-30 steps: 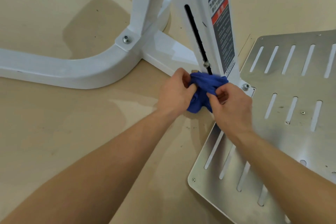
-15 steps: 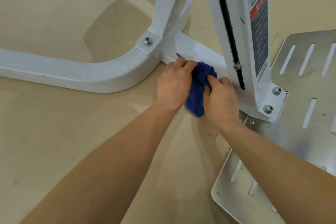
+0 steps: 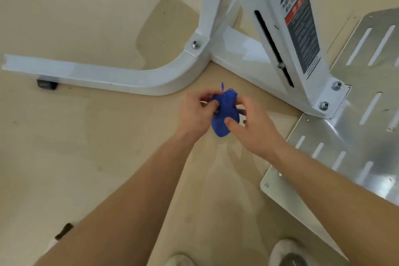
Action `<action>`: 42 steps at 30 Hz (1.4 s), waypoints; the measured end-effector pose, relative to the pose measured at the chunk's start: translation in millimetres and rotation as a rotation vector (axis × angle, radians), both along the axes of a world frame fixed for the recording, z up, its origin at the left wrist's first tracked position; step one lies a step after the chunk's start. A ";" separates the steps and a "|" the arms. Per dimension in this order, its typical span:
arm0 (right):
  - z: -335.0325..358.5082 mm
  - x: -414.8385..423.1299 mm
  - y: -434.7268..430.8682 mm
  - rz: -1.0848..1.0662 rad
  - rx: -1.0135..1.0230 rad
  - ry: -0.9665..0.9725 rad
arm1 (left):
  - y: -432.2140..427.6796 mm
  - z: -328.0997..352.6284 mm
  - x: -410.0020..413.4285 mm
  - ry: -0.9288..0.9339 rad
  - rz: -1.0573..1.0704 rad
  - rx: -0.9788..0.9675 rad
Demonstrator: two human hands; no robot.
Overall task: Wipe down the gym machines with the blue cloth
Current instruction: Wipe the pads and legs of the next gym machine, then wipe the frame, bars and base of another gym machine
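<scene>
The blue cloth [image 3: 223,112] is bunched into a small wad above the beige floor, clear of the machine. My left hand [image 3: 195,114] grips its left side and my right hand [image 3: 251,127] grips its right side, thumb pressed on the lower part. The white gym machine frame [image 3: 133,76] curves along the floor just beyond the hands. Its upright post [image 3: 287,34] with a black slot and a warning label rises at the upper right, bolted at its foot.
A slotted metal footplate [image 3: 358,136] lies on the floor at the right. A dark rubber foot [image 3: 46,84] sits under the frame's left end. My shoes [image 3: 285,252] show at the bottom edge. Open beige floor spreads to the left.
Both hands pulled the cloth back off the white frame bar toward me, and it now hangs bunched between them above the floor. The view has tilted down, showing the shoes.
</scene>
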State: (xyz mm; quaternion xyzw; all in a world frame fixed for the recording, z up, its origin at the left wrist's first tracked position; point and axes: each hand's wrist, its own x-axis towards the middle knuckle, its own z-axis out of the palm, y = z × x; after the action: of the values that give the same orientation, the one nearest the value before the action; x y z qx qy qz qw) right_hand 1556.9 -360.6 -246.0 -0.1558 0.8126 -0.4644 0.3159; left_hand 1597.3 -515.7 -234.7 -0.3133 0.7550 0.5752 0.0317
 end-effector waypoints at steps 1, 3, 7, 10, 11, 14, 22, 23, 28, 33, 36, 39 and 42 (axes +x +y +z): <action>11.1 10.8 4.4 -0.036 -0.048 -0.073 | 7.2 9.8 9.7 -0.011 0.023 0.049; 31.4 25.8 15.3 -0.088 -0.071 -0.077 | 20.5 31.8 24.0 -0.036 0.016 0.129; 67.7 32.8 40.4 -0.138 0.040 -0.005 | 35.5 68.9 42.7 -0.123 -0.077 0.155; 91.4 36.2 51.7 -0.104 0.191 0.033 | 35.1 84.7 56.7 -0.295 -0.158 -0.146; 100.8 38.1 52.6 -0.089 0.231 0.037 | 34.6 90.7 63.3 -0.373 -0.190 -0.231; 132.2 46.6 51.6 -0.040 0.315 0.049 | 35.6 110.8 86.5 -0.544 -0.266 -0.318; 254.0 76.1 47.8 0.053 0.473 0.056 | 42.6 217.5 133.2 -0.594 -0.409 -0.390; 273.3 79.2 48.0 0.068 0.486 0.051 | 42.6 235.9 136.2 -0.601 -0.408 -0.385; 372.3 90.8 47.1 0.182 0.549 0.039 | 39.0 330.1 153.1 -0.611 -0.369 -0.348; 476.5 94.7 36.1 0.320 0.547 0.062 | 28.9 430.4 177.8 -0.634 -0.282 -0.330; 535.3 98.4 23.9 0.396 0.547 0.101 | 19.3 488.5 195.8 -0.657 -0.231 -0.320; 591.1 102.7 8.4 0.468 0.522 0.140 | 9.1 545.4 215.8 -0.677 -0.174 -0.312; 641.8 106.5 -11.7 0.553 0.518 0.174 | -2.3 597.4 236.0 -0.690 -0.098 -0.311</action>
State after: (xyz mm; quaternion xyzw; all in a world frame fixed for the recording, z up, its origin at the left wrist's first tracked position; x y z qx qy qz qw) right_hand 1663.4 -372.3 395.8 -0.3226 0.8541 -0.1261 0.3879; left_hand 1833.4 -518.0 362.7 -0.4530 0.7923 0.3123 0.2636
